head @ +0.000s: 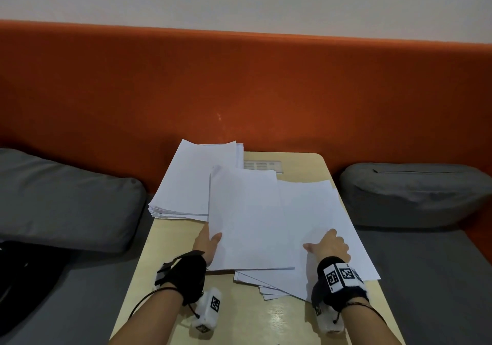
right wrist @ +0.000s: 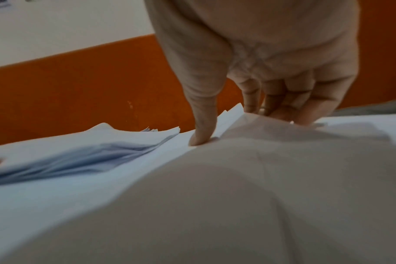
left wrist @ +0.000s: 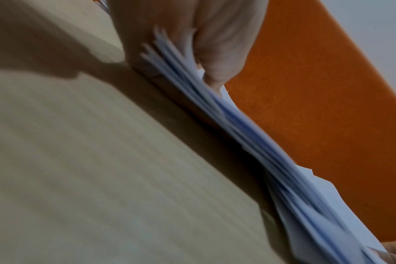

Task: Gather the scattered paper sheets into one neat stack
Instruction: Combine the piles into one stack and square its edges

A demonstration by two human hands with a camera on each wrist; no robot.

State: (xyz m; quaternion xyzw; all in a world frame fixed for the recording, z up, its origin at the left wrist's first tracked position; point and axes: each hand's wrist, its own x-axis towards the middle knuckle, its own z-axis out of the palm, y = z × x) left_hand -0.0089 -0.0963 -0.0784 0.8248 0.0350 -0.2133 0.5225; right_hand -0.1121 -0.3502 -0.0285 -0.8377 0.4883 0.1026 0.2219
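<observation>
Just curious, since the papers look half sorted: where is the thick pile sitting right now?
In the head view the thick pile sits at the table's far left corner, against the orange backrest, partly under the sheets the left hand grips.

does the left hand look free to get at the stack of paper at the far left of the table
Probably not right away: the left hand is gripping the left edge of a bundle of sheets. The far stack lies uncovered just beyond it, so nothing else blocks the way once the hand lets go.
</observation>
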